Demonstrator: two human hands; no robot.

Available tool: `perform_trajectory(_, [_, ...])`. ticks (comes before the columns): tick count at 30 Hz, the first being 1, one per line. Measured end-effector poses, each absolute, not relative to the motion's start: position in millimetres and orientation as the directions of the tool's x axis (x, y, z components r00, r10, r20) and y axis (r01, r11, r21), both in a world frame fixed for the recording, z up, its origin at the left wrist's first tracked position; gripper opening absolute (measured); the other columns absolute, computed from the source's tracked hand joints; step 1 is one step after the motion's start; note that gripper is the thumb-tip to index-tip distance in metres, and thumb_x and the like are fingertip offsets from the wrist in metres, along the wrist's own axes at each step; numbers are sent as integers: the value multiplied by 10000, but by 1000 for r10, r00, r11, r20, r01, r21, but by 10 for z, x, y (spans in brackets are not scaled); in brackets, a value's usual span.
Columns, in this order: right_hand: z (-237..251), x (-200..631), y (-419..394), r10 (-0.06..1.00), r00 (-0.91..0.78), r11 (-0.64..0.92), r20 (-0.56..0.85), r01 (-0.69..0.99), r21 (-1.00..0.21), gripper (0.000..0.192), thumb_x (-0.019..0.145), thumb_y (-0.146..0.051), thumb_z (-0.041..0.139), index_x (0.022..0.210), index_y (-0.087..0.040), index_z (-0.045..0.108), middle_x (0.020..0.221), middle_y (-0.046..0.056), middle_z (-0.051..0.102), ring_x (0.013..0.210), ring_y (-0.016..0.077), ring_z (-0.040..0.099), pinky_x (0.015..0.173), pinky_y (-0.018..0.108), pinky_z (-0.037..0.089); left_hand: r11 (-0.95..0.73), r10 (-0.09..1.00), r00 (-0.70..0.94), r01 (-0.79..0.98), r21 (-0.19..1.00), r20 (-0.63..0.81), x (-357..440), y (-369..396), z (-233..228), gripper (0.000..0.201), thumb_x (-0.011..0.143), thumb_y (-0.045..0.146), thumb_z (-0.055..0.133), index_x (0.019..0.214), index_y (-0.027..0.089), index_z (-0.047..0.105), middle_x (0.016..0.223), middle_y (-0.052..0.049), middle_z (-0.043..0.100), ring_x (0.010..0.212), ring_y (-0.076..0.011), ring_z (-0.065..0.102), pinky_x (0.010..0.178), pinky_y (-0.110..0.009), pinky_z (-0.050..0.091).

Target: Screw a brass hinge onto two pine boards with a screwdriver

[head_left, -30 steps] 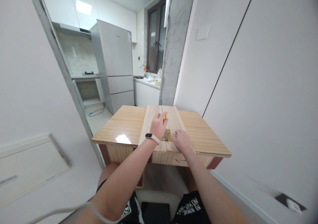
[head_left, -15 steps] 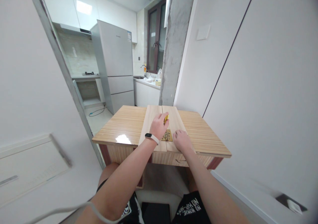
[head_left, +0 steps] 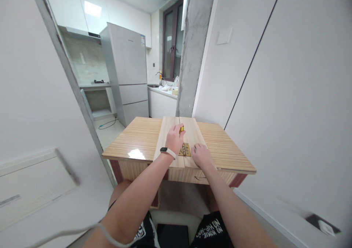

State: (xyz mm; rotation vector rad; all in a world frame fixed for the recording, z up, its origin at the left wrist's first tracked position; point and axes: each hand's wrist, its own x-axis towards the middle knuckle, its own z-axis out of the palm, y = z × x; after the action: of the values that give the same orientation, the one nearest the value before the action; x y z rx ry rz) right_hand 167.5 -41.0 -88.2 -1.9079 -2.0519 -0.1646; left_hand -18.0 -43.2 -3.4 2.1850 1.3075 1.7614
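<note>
On the wooden table (head_left: 143, 138), the left hand (head_left: 175, 138) was closed around a yellow tool (head_left: 181, 129) above the brass hinge (head_left: 185, 149) on two boards (head_left: 167, 128), while the right hand (head_left: 202, 155) lay flat, fingers spread, beside it.

Brass hinge (head_left: 185, 150), matt wood boards (head_left: 167, 130), glossy tbl (head_left: 137, 138).

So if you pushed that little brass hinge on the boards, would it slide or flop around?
The brass hinge lies flat across the seam between the two boards, so it probably slides rather than rolls. It looks like thin metal: likely stiff, light, and folding at its pin.
</note>
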Motion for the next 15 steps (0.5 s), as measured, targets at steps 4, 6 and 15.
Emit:
perform_trajectory(4, [-885,1676,-410,943,-51,100,329,986,-135,355,1033,-399,378,1048,-191,666,1148,144,662,1133,256,536,1014,361,335,-657,621,2,546,519,784,-201,-406,-58,305,985,174,534,1287,213,555,1225,-104,659,1067,-222,661,961,-401,548])
perform_trajectory(6, [-889,1678,-409,945,-51,99,323,986,-133,358,1034,-397,375,1043,-192,669,1148,146,664,1131,256,539,1018,363,335,-652,620,-3,554,518,785,-215,-409,-45,314,970,170,555,1281,216,565,1188,-97,668,1032,-218,669,944,-397,553])
perform_trajectory(15, [-894,1687,-413,950,-47,91,309,988,-126,358,1036,-384,373,1071,-192,673,1168,147,666,1146,257,541,1010,368,347,-561,645,-52,645,518,763,-270,-416,32,255,901,259,717,1141,234,636,981,-42,616,863,-196,642,848,-358,537])
